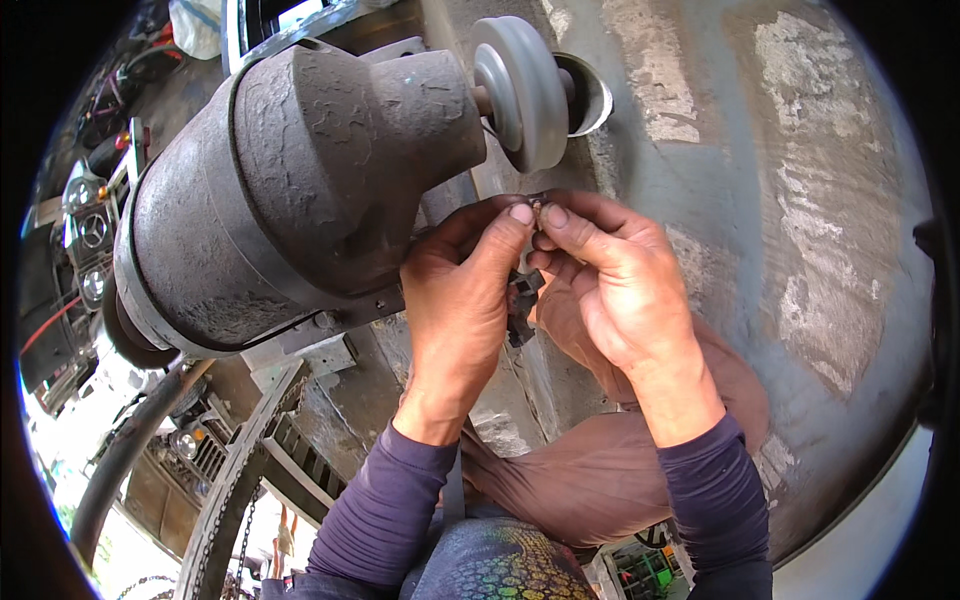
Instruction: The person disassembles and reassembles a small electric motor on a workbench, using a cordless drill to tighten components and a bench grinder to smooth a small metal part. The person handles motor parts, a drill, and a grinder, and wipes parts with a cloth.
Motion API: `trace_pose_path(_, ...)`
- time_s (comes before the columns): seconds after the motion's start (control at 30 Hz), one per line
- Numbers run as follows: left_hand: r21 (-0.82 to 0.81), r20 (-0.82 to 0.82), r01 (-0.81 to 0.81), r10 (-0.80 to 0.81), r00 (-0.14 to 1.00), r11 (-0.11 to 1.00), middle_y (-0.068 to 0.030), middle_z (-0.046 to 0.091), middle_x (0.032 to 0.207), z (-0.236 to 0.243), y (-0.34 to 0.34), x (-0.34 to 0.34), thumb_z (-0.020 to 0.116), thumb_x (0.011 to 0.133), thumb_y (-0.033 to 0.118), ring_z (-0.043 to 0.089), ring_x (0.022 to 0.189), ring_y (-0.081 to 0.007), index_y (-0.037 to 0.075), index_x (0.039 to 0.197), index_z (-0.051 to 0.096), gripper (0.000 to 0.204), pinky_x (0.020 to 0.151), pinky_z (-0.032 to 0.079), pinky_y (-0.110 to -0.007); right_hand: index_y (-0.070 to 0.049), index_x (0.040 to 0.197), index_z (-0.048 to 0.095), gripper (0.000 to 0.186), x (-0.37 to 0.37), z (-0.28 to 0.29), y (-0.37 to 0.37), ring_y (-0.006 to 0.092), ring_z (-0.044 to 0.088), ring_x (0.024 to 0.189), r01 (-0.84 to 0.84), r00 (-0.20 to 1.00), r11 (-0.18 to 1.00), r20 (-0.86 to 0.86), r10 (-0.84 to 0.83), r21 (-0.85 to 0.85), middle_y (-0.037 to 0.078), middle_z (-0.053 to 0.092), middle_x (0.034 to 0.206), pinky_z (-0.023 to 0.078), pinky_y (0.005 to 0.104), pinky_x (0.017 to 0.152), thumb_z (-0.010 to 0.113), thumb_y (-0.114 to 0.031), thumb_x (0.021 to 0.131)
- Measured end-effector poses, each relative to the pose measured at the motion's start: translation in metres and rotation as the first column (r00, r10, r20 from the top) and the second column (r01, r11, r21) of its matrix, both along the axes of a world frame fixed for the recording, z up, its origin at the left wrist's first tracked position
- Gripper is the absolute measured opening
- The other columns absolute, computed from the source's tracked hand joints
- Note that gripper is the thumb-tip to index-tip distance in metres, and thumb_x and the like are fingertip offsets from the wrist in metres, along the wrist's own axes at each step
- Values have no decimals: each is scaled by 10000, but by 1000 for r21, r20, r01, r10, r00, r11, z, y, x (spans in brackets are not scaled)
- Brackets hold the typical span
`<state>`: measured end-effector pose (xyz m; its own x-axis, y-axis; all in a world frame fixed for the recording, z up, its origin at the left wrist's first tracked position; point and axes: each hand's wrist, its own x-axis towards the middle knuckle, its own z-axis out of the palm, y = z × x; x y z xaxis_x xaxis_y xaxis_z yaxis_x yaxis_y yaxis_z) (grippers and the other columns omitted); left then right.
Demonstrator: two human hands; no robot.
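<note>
Just below a grey grinding wheel (548, 105), my left hand (455, 300) and my right hand (635, 290) meet at their fingertips. Both are closed in a pinch, thumbs against index fingers. Between them sits something tiny, partly brownish, too small and covered to name. The wheel is mounted on the shaft of a big dark bench grinder (300, 170) with flaking paint, left of and above my hands. No contact between my fingers and the wheel shows. A dark metal fitting (523, 300) shows between my wrists, lower down.
Behind the wheel is a round metal cup-like piece (595, 95). A worn concrete wall (720, 200) with pale patches stands to the right. At lower left are a metal beam with a chain (225, 500) and a pipe (130, 460). Vehicles (90, 240) stand beyond.
</note>
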<state>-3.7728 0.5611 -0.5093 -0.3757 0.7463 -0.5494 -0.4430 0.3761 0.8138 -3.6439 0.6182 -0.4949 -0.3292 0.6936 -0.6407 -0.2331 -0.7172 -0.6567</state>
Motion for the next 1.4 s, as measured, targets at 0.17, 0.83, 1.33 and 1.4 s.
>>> trace_pose_path(0.17, 6, 58, 1, -1, 998, 1000, -10, 730, 848, 4, 2, 1, 729, 985, 209, 603, 724, -34, -19, 1091, 756, 253, 604, 451, -201, 73, 1183, 678, 249, 4, -4, 2, 182, 680, 897, 19, 999, 1000, -35, -19, -5, 115, 721, 1041, 578, 339, 826, 681, -88, 993)
trace_pose_path(0.83, -12, 54, -70, 70, 996, 997, -35, 742, 881, 4, 6, 4, 748, 980, 210, 629, 775, -54, -31, 1080, 749, 261, 675, 491, -209, 84, 1159, 695, 238, -5, -8, 1, 159, 698, 837, 121, 989, 992, -82, -123, -25, 114, 731, 970, 603, 305, 771, 684, -92, 1000)
trace_pose_path(1.33, 10, 40, -93, 92, 995, 996, -30, 745, 868, 2, 9, 7, 752, 979, 213, 631, 771, -54, -29, 1074, 760, 260, 677, 494, -209, 95, 1200, 654, 275, -3, -9, 6, 186, 680, 857, 82, 995, 996, -58, -81, 16, 127, 722, 1029, 579, 331, 776, 680, -80, 991)
trace_pose_path(1.4, -1, 46, -93, 93, 995, 996, -33, 745, 875, 2, 9, 7, 751, 979, 211, 632, 776, -54, -30, 1077, 758, 260, 682, 496, -207, 96, 1200, 654, 274, -3, -9, 6, 187, 678, 857, 80, 995, 997, -56, -78, 24, 129, 721, 1031, 578, 332, 778, 680, -79, 991)
